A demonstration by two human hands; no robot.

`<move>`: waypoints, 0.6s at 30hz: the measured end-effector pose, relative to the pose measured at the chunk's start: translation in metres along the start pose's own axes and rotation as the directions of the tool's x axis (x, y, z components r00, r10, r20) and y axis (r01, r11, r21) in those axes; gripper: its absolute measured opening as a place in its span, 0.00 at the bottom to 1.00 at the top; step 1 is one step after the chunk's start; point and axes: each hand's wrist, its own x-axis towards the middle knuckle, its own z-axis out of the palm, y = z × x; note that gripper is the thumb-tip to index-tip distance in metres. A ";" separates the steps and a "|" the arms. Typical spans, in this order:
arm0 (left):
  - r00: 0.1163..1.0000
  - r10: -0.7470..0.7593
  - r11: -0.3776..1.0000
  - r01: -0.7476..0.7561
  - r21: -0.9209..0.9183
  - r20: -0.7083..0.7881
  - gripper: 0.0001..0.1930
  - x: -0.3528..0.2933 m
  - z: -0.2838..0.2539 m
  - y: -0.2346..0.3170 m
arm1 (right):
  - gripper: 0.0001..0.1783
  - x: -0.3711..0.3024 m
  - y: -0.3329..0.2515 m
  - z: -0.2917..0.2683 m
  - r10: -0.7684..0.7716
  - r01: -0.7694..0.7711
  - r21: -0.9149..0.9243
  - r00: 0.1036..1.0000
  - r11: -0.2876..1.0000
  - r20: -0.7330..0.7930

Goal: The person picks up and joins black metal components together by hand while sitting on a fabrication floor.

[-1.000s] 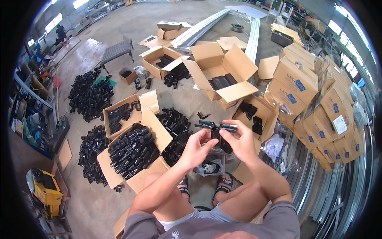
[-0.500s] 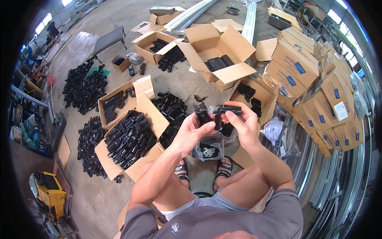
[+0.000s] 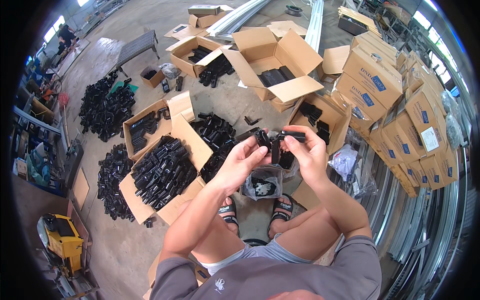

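Observation:
In front of my knees, my left hand (image 3: 241, 164) is closed around a black bracket-like part (image 3: 261, 138), gripped by thumb and fingers. Close beside it on the right, my right hand (image 3: 311, 156) pinches another black part (image 3: 296, 135), whose short end points outward. The inner ends of the two parts are near each other; whether they touch I cannot tell. Below my hands, between my feet, stands a container lined with clear plastic (image 3: 249, 190), with small black and pale pieces inside. A heap of black parts (image 3: 215, 131) lies left of my hands.
An open carton piled with black parts (image 3: 165, 172) stands at the left, among more heaps (image 3: 107, 107). Open cartons (image 3: 245, 65) stand ahead. Stacked closed cartons (image 3: 370, 80) and long metal profiles (image 3: 400, 235) line the right. A yellow machine (image 3: 65, 242) is at lower left.
The black part in my left hand has turned from nearly upright to a more sideways lie. My right hand keeps its part, with little movement.

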 end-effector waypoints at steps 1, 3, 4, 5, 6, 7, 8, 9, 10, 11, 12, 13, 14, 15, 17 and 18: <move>1.000 -0.011 1.000 0.011 0.008 0.010 0.29 0.002 -0.002 -0.002 | 0.17 0.000 0.000 0.001 -0.010 0.010 0.005 1.000 1.000 -0.003; 0.999 -0.034 0.999 0.033 0.020 0.023 0.29 0.004 -0.005 -0.006 | 0.17 -0.001 0.001 0.002 -0.026 0.026 0.017 1.000 1.000 -0.011; 0.999 -0.043 0.999 0.043 0.023 0.027 0.29 0.005 -0.007 -0.008 | 0.17 -0.002 0.001 0.002 -0.027 0.027 0.019 1.000 0.999 -0.014; 0.998 -0.051 0.998 0.050 0.029 0.032 0.29 0.005 -0.007 -0.008 | 0.17 -0.002 0.001 0.001 -0.030 0.031 0.023 0.999 0.999 -0.017; 0.999 -0.045 0.999 0.044 0.029 0.027 0.28 0.004 -0.004 -0.007 | 0.17 -0.002 0.000 0.000 -0.034 0.035 0.027 0.999 0.999 -0.020; 0.999 -0.039 0.999 0.038 0.028 0.022 0.27 0.003 0.000 -0.005 | 0.17 -0.002 -0.001 0.000 -0.034 0.035 0.036 0.999 0.999 -0.018; 0.999 -0.033 0.999 0.032 0.025 0.018 0.26 0.002 0.002 -0.004 | 0.17 -0.001 -0.002 0.000 -0.032 0.033 0.042 0.999 0.999 -0.018; 0.999 -0.039 0.998 0.038 0.045 0.023 0.25 0.002 0.000 -0.006 | 0.18 0.000 -0.003 -0.001 -0.031 0.032 0.048 0.999 0.998 -0.017; 0.999 -0.046 0.997 0.044 0.066 0.027 0.24 0.003 -0.004 -0.009 | 0.18 0.001 -0.003 -0.002 -0.016 0.016 0.034 1.000 0.999 -0.004; 0.998 -0.053 0.995 0.050 0.085 0.032 0.23 0.003 -0.006 -0.010 | 0.18 0.001 -0.002 -0.004 -0.001 0.000 0.020 1.000 1.000 0.008; 0.998 -0.059 0.995 0.055 0.085 0.035 0.22 0.002 -0.007 -0.010 | 0.18 0.002 -0.001 -0.006 0.015 -0.015 0.005 1.000 1.000 0.021; 0.997 -0.064 0.995 0.061 0.085 0.038 0.22 0.002 -0.007 -0.008 | 0.18 0.002 0.000 -0.007 0.027 -0.027 -0.001 0.999 1.000 0.025; 0.997 -0.069 0.994 0.066 0.085 0.040 0.21 0.001 -0.007 -0.007 | 0.18 0.003 0.002 -0.008 0.039 -0.039 -0.006 0.999 0.999 0.031; 0.997 -0.068 0.994 0.064 0.091 0.036 0.20 0.002 -0.007 -0.006 | 0.18 0.003 0.003 -0.009 0.051 -0.050 -0.012 0.998 0.999 0.038; 0.997 -0.067 0.993 0.063 0.102 0.029 0.19 0.002 -0.008 -0.005 | 0.18 0.003 0.004 -0.008 0.063 -0.063 0.005 0.997 0.998 0.048; 0.998 -0.059 0.993 0.055 0.103 0.034 0.19 0.001 -0.007 -0.004 | 0.18 0.002 0.005 -0.008 0.070 -0.070 0.013 0.996 0.997 0.052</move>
